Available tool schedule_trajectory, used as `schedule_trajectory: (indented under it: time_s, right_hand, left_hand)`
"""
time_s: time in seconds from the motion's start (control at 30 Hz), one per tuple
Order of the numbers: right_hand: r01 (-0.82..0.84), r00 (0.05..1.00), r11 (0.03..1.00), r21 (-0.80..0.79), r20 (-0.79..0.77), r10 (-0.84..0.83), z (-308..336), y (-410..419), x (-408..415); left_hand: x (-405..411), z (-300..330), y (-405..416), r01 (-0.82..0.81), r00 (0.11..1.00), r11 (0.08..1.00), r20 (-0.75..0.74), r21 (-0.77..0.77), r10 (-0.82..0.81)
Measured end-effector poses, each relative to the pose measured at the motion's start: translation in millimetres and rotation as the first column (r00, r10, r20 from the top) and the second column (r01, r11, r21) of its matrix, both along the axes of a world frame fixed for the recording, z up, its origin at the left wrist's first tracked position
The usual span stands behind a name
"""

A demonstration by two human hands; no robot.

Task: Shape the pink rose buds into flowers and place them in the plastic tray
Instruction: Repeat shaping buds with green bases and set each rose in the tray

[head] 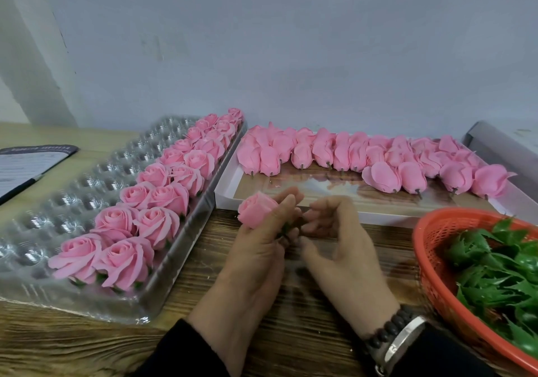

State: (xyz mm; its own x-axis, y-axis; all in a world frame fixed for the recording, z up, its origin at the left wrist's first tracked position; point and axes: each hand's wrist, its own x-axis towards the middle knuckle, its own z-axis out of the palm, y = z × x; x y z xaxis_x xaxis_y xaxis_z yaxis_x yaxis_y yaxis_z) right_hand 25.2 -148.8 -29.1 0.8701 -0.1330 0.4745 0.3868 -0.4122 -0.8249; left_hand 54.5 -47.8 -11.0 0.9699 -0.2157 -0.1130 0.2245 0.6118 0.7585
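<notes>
My left hand (256,248) grips a pink rose bud (256,209) by its green base, petals pointing up and left. My right hand (337,239) hovers just right of it with fingers loosely curled toward the bud's base, holding nothing that I can see. The clear plastic tray (72,202) lies at the left, its two right-hand rows filled with several shaped pink flowers (157,193). Several unshaped pink buds (364,155) lie in a row in a shallow white box (320,207) behind my hands.
An orange basket (431,263) of green plastic calyxes (500,271) sits at the right. A notebook with a pen (26,167) lies at the far left. A grey-white wall stands behind the wooden table (87,347).
</notes>
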Motion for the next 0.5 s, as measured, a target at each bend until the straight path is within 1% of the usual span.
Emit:
schedule_trajectory:
  time_s: [0.03, 0.1, 0.23, 0.3, 0.33, 0.4, 0.43, 0.5]
  right_hand:
    - [-0.028, 0.999, 1.0, -0.005, -0.034, 0.028, -0.7, 3.0, 0.1]
    - [-0.03, 0.998, 0.999, -0.028, -0.06, 0.028, -1.7, 6.9, 0.0]
    - [0.024, 0.996, 0.994, -0.109, -0.088, -0.033, 1.4, 7.2, -1.8]
    - [0.032, 0.996, 0.993, -0.113, -0.078, -0.041, 2.8, 7.0, -2.7]
    - [0.035, 0.996, 0.996, -0.087, -0.083, -0.042, 3.1, 6.8, -2.9]
    - [0.02, 0.99, 1.0, 0.019, -0.138, -0.017, 4.4, 5.4, -2.3]
    - [-0.016, 0.984, 0.997, 0.071, -0.174, 0.028, 5.1, 3.9, -1.8]
    - [-0.117, 0.968, 0.985, 0.129, -0.207, 0.142, 5.8, 1.3, -1.1]
  left_hand:
    - [-1.1, -0.6, -0.2, 0.028, 0.999, 0.999, -0.017, -0.043, -0.029]
    - [-5.4, -0.1, -1.9, 0.076, 0.996, 0.993, -0.042, -0.088, -0.08]
    - [-9.8, -2.4, -6.1, 0.128, 0.99, 0.99, -0.054, -0.063, -0.132]
    - [-9.8, -0.6, -6.1, 0.16, 0.985, 0.986, -0.057, -0.049, -0.163]
    - [-9.5, 0.0, -4.9, 0.181, 0.981, 0.982, -0.061, -0.055, -0.185]
    - [-7.9, 1.1, -1.3, 0.234, 0.969, 0.969, -0.061, -0.078, -0.239]
    - [-6.6, 1.3, 0.7, 0.255, 0.964, 0.964, -0.061, -0.073, -0.26]
    - [-3.9, 1.0, 3.6, 0.273, 0.958, 0.961, -0.079, -0.047, -0.276]
